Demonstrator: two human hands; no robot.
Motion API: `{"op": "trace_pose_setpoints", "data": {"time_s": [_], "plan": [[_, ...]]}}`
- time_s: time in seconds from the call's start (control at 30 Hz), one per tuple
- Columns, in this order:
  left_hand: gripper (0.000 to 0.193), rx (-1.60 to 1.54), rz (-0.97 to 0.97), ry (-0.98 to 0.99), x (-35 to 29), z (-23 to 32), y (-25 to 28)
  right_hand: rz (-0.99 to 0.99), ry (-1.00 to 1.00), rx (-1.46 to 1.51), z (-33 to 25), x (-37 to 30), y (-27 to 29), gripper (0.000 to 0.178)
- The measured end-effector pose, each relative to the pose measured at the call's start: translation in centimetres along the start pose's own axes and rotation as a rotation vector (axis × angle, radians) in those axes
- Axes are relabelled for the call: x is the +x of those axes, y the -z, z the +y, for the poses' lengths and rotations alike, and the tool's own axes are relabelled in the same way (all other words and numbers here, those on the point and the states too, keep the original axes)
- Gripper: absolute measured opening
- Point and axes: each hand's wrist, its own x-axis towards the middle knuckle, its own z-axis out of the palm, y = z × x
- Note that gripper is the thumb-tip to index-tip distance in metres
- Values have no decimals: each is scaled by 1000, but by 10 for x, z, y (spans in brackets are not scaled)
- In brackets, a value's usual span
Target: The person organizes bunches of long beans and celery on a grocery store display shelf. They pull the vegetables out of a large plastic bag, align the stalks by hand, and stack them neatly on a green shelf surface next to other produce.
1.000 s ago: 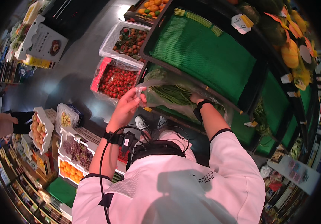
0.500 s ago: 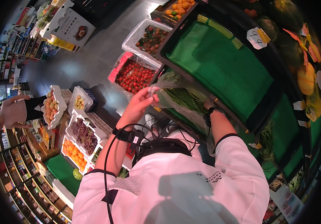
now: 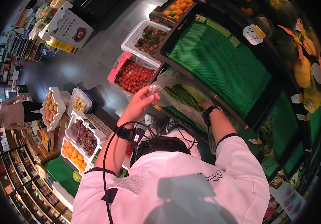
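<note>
Head view: left grip clamped on one clear bag, right grip, state unclear, at one green bunch.

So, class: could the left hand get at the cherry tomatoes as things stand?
Probably yes: the left hand looks close to the tomatoes with nothing obvious between, though its fingers seem to hold the bag.
</note>
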Motion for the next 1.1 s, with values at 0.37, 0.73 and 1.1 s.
{"op": "trace_pose_setpoints", "data": {"time_s": [0.37,0.73,1.1], "plan": [[41,64,-117,34,-7,8,22,228,-305,-297,-87,-83,50,45],[39,-36,-271,9,-3,3,51,488,-355,-184,-130,-219,67,63],[49,-80,-232,-4,0,1,55,782,196,429,-144,-311,67,51]]}}
